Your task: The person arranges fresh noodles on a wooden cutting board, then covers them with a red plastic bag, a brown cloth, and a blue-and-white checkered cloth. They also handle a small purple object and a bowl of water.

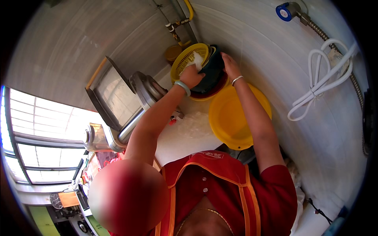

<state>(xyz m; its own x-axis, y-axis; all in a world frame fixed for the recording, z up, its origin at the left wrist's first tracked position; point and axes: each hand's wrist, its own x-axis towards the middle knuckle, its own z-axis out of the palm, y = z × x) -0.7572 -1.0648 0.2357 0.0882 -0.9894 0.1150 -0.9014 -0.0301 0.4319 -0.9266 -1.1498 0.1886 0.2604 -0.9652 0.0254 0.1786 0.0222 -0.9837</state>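
My left hand (191, 77), with a pale bangle at the wrist, reaches into a tilted yellow plastic colander (180, 63). Its fingertips are hidden beside a crumpled white item (196, 60), perhaps a plastic bag. The thumb lies over a dark green plastic basin (210, 77), which leans against the colander. My right hand (231, 65), wearing a silver bangle, grips this basin by its far right side. Under it show the edges of a dark red basin (215, 93) and another yellow one. Below my right forearm rests a wide yellow basin (229, 118).
A grey metal machine (147, 85) with a raised tray (118, 94) stands to the left. Gas piping (177, 28) runs down the corner behind the basins. Coiled white tubing (317, 88) hangs on the right wall near a blue-handled valve (285, 12). A brown-lidded container (172, 53) sits behind the colander.
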